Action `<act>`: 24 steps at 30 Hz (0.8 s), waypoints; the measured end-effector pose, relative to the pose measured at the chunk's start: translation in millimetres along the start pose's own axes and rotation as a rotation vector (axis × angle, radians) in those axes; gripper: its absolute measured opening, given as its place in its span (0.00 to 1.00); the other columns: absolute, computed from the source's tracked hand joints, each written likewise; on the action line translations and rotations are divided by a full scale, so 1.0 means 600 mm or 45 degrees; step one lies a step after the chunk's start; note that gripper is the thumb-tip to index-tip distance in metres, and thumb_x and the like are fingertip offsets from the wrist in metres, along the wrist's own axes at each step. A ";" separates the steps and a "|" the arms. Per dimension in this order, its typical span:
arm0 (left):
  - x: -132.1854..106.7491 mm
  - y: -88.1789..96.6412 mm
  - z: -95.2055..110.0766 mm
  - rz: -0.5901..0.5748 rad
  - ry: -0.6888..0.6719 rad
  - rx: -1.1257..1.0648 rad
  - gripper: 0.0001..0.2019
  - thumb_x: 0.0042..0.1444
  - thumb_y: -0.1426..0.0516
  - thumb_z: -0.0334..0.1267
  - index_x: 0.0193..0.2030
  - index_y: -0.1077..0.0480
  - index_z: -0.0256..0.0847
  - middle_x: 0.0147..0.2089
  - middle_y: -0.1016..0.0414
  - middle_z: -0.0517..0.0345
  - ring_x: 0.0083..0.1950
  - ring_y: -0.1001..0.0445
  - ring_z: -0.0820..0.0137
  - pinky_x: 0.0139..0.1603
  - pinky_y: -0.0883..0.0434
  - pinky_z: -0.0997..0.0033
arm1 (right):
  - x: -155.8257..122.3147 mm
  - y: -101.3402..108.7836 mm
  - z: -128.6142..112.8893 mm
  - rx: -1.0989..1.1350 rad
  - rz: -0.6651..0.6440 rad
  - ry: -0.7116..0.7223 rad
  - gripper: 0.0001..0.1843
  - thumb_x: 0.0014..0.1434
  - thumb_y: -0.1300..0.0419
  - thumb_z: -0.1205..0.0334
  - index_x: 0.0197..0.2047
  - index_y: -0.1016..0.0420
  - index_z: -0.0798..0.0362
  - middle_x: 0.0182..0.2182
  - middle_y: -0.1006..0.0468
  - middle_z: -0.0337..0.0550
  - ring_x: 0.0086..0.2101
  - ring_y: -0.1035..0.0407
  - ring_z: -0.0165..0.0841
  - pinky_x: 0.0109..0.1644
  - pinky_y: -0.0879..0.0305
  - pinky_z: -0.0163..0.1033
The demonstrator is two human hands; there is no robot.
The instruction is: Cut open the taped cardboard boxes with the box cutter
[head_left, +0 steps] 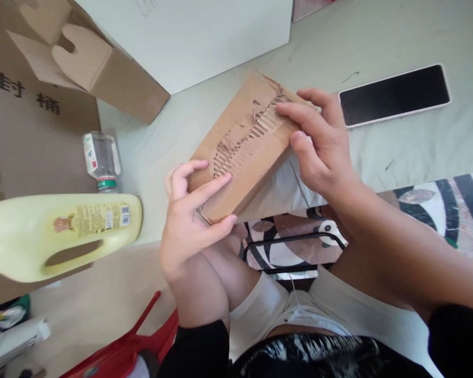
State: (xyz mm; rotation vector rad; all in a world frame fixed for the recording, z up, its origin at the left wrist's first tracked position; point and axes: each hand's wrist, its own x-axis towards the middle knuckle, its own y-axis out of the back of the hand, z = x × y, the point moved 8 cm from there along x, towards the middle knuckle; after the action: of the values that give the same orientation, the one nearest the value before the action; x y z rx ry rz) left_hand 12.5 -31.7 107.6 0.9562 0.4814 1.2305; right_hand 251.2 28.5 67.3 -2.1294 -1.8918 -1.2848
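Between my two hands is a small brown cardboard box (248,152), tilted, its upper face torn so that the corrugated layer shows. Its near left end is gripped by my left hand (193,210), with the thumb along the side and fingers over the top and end. At the far right end, my right hand (319,136) has its fingers and thumb curled against the box's corner and edge. The underside of the box is hidden.
A phone (394,96) lies on the pale cloth to the right. Behind stands a white box (220,37), beside an open cardboard carton (122,79). On the left are a clear bottle (101,157), a yellow jug (63,231) and a large carton (31,136).
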 end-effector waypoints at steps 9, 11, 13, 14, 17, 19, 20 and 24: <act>-0.001 0.002 0.006 0.021 -0.064 0.011 0.27 0.51 0.32 0.52 0.60 0.25 0.62 0.66 0.37 0.55 0.70 0.39 0.48 0.74 0.39 0.38 | 0.008 0.004 -0.003 -0.035 0.029 -0.013 0.24 0.73 0.54 0.44 0.60 0.24 0.41 0.56 0.27 0.49 0.59 0.30 0.44 0.65 0.29 0.52; -0.002 0.002 0.005 0.030 -0.062 0.010 0.27 0.51 0.32 0.52 0.60 0.25 0.61 0.66 0.37 0.54 0.69 0.39 0.48 0.74 0.40 0.36 | 0.010 0.005 -0.002 -0.026 0.024 -0.018 0.24 0.73 0.54 0.44 0.60 0.24 0.41 0.56 0.27 0.49 0.58 0.29 0.44 0.63 0.27 0.51; -0.001 0.001 0.003 0.031 -0.052 0.018 0.27 0.51 0.32 0.53 0.59 0.25 0.61 0.66 0.36 0.54 0.69 0.39 0.48 0.74 0.41 0.35 | 0.012 0.004 0.000 -0.015 0.021 -0.022 0.24 0.72 0.54 0.44 0.60 0.23 0.41 0.56 0.27 0.50 0.57 0.29 0.44 0.61 0.26 0.51; -0.001 0.000 0.002 0.031 -0.047 0.023 0.27 0.51 0.32 0.53 0.59 0.24 0.61 0.66 0.36 0.54 0.69 0.39 0.48 0.75 0.41 0.36 | 0.013 0.004 0.002 -0.016 0.023 -0.025 0.24 0.72 0.53 0.44 0.60 0.23 0.41 0.56 0.27 0.50 0.57 0.29 0.44 0.60 0.26 0.51; -0.002 -0.001 0.002 0.015 -0.042 0.034 0.27 0.51 0.32 0.52 0.59 0.25 0.61 0.66 0.36 0.54 0.69 0.39 0.47 0.75 0.40 0.36 | 0.015 0.010 0.011 -0.048 0.083 -0.024 0.26 0.72 0.53 0.43 0.61 0.24 0.43 0.55 0.28 0.50 0.57 0.30 0.44 0.60 0.27 0.52; -0.002 0.000 0.004 0.014 -0.048 0.045 0.27 0.51 0.32 0.51 0.60 0.25 0.61 0.66 0.37 0.53 0.69 0.39 0.46 0.74 0.40 0.35 | 0.017 0.020 0.013 -0.045 0.155 -0.009 0.28 0.72 0.53 0.41 0.62 0.25 0.44 0.54 0.27 0.52 0.56 0.30 0.44 0.60 0.27 0.51; -0.002 0.000 0.005 0.011 -0.041 0.055 0.27 0.51 0.32 0.50 0.59 0.24 0.61 0.67 0.36 0.53 0.70 0.39 0.46 0.74 0.40 0.35 | 0.019 0.024 0.012 -0.028 0.171 -0.009 0.28 0.72 0.53 0.41 0.62 0.25 0.44 0.53 0.27 0.52 0.56 0.30 0.43 0.59 0.27 0.50; -0.001 0.000 0.006 -0.029 0.021 0.109 0.24 0.53 0.34 0.48 0.59 0.24 0.60 0.67 0.37 0.53 0.71 0.40 0.47 0.76 0.41 0.39 | 0.027 0.025 -0.015 0.092 0.077 0.091 0.25 0.71 0.52 0.43 0.57 0.21 0.45 0.55 0.29 0.52 0.57 0.31 0.44 0.60 0.27 0.52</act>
State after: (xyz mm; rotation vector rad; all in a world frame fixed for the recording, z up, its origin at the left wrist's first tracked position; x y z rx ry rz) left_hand 15.0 -33.8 109.3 1.0110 0.5599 1.2059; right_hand 257.4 33.4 89.8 -2.0603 -1.8036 -1.2438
